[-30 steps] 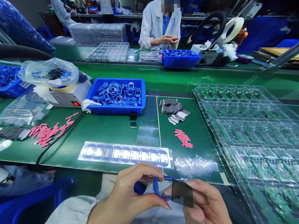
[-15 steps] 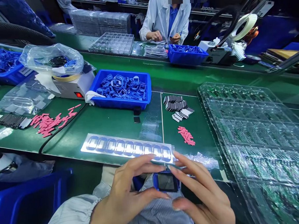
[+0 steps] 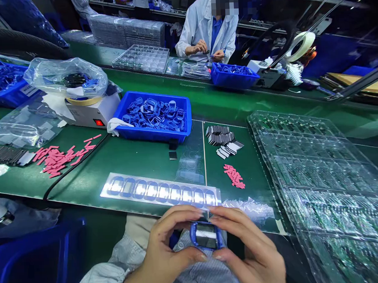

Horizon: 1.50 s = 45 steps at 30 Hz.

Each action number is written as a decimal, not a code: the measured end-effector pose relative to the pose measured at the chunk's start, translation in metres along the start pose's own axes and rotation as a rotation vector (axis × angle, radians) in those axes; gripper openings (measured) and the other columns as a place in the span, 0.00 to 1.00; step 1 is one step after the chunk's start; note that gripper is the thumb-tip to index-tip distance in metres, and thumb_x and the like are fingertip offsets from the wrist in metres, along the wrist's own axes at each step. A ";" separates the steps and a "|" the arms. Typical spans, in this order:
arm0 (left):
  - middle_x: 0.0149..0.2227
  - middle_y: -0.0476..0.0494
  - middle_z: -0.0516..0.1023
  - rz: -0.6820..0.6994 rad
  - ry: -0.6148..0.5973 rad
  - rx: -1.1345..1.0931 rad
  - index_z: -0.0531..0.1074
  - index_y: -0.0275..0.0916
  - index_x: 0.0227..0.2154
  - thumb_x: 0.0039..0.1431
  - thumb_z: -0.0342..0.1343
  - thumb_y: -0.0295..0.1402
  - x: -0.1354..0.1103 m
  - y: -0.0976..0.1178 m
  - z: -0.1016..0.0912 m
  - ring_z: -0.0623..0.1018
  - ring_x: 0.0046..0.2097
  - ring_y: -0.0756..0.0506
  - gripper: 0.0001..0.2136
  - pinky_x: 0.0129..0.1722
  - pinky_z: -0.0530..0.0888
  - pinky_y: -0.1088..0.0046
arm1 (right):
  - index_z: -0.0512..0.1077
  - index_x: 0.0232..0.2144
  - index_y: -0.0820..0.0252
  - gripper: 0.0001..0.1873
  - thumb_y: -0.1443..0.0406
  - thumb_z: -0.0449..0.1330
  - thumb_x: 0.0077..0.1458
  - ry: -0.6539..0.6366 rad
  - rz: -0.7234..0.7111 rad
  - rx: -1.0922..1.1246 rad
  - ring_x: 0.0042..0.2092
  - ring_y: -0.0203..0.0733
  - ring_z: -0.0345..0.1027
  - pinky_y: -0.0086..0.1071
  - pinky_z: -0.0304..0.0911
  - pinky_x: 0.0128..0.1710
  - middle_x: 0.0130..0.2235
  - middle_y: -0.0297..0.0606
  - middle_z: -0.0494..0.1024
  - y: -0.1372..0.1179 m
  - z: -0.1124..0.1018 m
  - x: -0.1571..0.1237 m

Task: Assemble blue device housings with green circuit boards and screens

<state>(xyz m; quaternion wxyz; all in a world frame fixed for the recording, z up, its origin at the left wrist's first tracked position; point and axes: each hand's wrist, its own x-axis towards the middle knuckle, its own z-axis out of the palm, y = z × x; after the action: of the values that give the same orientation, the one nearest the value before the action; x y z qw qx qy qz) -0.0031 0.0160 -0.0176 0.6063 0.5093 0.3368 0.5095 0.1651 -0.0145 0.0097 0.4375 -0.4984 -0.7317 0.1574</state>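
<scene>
Close to my lap, a small blue watch case [image 3: 206,236] with a dark rectangular screen is held between both hands. A bright band of light reflects across its screen. My left hand [image 3: 164,247] grips its left side, thumb at the lower edge and fingers at the upper edge. On the other side my right hand [image 3: 251,245] pinches it the same way, thumb below and fingertips above. Just beyond the fingertips lies a clear strip of rounded film pieces [image 3: 158,191] on the green table. Crumpled clear film [image 3: 250,209] lies beyond my right hand.
A blue bin [image 3: 157,132] of blue housings stands mid-table. Pink strips [image 3: 234,176] and black-and-white pieces [image 3: 223,140] lie to its right, beside stacked clear trays [image 3: 318,165]. More pink strips [image 3: 56,159] lie left, near a cable. Across the bench a co-worker [image 3: 207,32] handles small parts.
My hands have closed in, and the right thumb and fingers now meet the watch case. Its screen has tilted and catches the light. The view has shifted slightly.
</scene>
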 end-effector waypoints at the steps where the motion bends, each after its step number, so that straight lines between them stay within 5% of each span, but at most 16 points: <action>1: 0.42 0.47 0.81 -0.004 0.027 -0.067 0.78 0.48 0.39 0.44 0.68 0.36 -0.001 -0.004 0.001 0.79 0.46 0.46 0.16 0.45 0.75 0.80 | 0.71 0.43 0.57 0.14 0.57 0.57 0.58 0.001 0.009 0.029 0.44 0.42 0.73 0.33 0.71 0.42 0.43 0.42 0.78 0.000 0.004 0.001; 4: 0.42 0.45 0.81 -0.073 0.157 -0.311 0.79 0.47 0.38 0.48 0.65 0.40 -0.003 -0.012 0.003 0.79 0.47 0.45 0.12 0.47 0.74 0.76 | 0.72 0.41 0.56 0.16 0.53 0.52 0.60 -0.039 -0.003 0.012 0.43 0.42 0.74 0.33 0.72 0.41 0.42 0.40 0.79 0.014 0.009 0.012; 8: 0.39 0.46 0.83 -0.296 0.307 -0.579 0.78 0.48 0.39 0.50 0.63 0.41 -0.006 -0.008 0.000 0.81 0.43 0.44 0.12 0.43 0.76 0.73 | 0.74 0.37 0.57 0.18 0.53 0.49 0.62 0.123 0.187 -0.416 0.37 0.42 0.74 0.35 0.71 0.34 0.38 0.41 0.79 0.080 0.002 0.043; 12: 0.38 0.47 0.83 -0.323 0.233 -0.628 0.78 0.48 0.39 0.49 0.64 0.40 -0.009 -0.002 -0.009 0.81 0.42 0.44 0.12 0.43 0.77 0.74 | 0.75 0.37 0.60 0.20 0.53 0.51 0.59 0.101 0.226 -0.591 0.40 0.50 0.71 0.42 0.68 0.36 0.40 0.47 0.79 0.151 0.000 0.071; 15: 0.36 0.47 0.83 -0.330 0.256 -0.632 0.79 0.48 0.38 0.48 0.65 0.40 -0.012 -0.002 -0.012 0.82 0.41 0.44 0.13 0.41 0.77 0.76 | 0.76 0.35 0.61 0.19 0.56 0.49 0.61 0.064 0.209 -0.675 0.41 0.52 0.69 0.44 0.67 0.39 0.40 0.48 0.79 0.173 0.006 0.076; 19: 0.34 0.49 0.83 -0.353 0.348 -0.614 0.79 0.48 0.37 0.44 0.67 0.41 -0.015 0.000 -0.010 0.82 0.39 0.44 0.14 0.40 0.77 0.76 | 0.76 0.39 0.62 0.18 0.60 0.48 0.62 0.007 0.156 -0.709 0.43 0.51 0.68 0.43 0.65 0.43 0.45 0.49 0.78 0.165 0.014 0.063; 24: 0.34 0.50 0.83 -0.369 0.317 -0.574 0.79 0.48 0.36 0.43 0.67 0.43 -0.015 0.003 -0.011 0.82 0.39 0.45 0.15 0.42 0.76 0.75 | 0.73 0.46 0.59 0.17 0.59 0.50 0.62 -0.062 0.121 -0.666 0.45 0.47 0.69 0.39 0.66 0.43 0.47 0.43 0.77 0.145 0.009 0.046; 31: 0.33 0.49 0.83 -0.398 0.309 -0.574 0.80 0.47 0.35 0.42 0.67 0.43 -0.015 0.003 -0.008 0.82 0.36 0.46 0.15 0.39 0.76 0.76 | 0.72 0.46 0.60 0.19 0.55 0.52 0.61 -0.108 0.205 -0.610 0.47 0.49 0.68 0.42 0.66 0.43 0.46 0.46 0.76 0.162 0.001 0.063; 38: 0.32 0.49 0.82 -0.440 0.283 -0.568 0.80 0.47 0.36 0.43 0.67 0.43 -0.017 0.004 -0.007 0.81 0.36 0.47 0.15 0.37 0.75 0.78 | 0.71 0.32 0.64 0.13 0.58 0.58 0.59 -0.119 0.229 -0.512 0.30 0.33 0.70 0.31 0.68 0.31 0.30 0.33 0.75 0.175 0.008 0.082; 41: 0.32 0.48 0.82 -0.454 0.225 -0.549 0.80 0.47 0.38 0.44 0.66 0.44 -0.017 0.003 -0.008 0.81 0.36 0.47 0.16 0.39 0.75 0.77 | 0.73 0.30 0.63 0.15 0.58 0.55 0.60 0.008 0.181 -0.483 0.28 0.37 0.71 0.32 0.67 0.27 0.29 0.37 0.77 0.152 0.004 0.080; 45: 0.44 0.43 0.80 -0.446 0.116 -0.494 0.80 0.46 0.37 0.45 0.65 0.46 -0.014 0.001 -0.003 0.78 0.48 0.42 0.16 0.48 0.72 0.72 | 0.74 0.34 0.58 0.09 0.65 0.54 0.60 0.096 -0.018 -0.395 0.37 0.42 0.75 0.37 0.71 0.37 0.35 0.39 0.80 0.087 0.001 0.061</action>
<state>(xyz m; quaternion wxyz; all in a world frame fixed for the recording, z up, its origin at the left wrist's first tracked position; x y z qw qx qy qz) -0.0099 0.0038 -0.0186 0.7877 0.2308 0.3402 0.4588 0.2090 0.0778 -0.0196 0.3669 -0.5751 -0.7311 -0.0171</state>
